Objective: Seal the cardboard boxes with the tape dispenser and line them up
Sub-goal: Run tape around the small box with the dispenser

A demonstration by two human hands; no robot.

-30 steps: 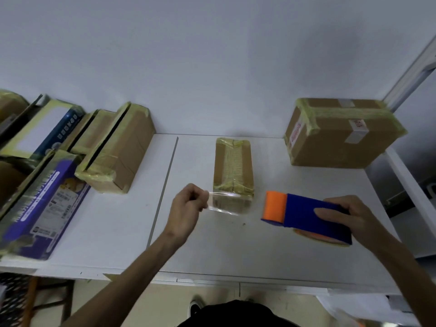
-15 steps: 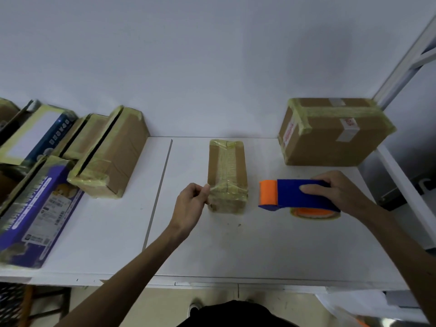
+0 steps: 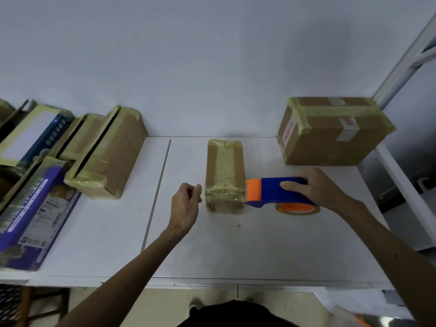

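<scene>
The tape dispenser (image 3: 271,194) hides most of its tape roll (image 3: 297,208).

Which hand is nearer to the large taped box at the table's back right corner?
Right. The right hand holds the tape dispenser just in front of the large box; the left hand sits far off, left of the narrow box.

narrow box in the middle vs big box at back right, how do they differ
The narrow box is long and slim; the big box is wider and taller. The narrow box lies in the middle, the big box at the back right. The tape dispenser touches the narrow box, not the big box. Both are taped brown cardboard.
</scene>
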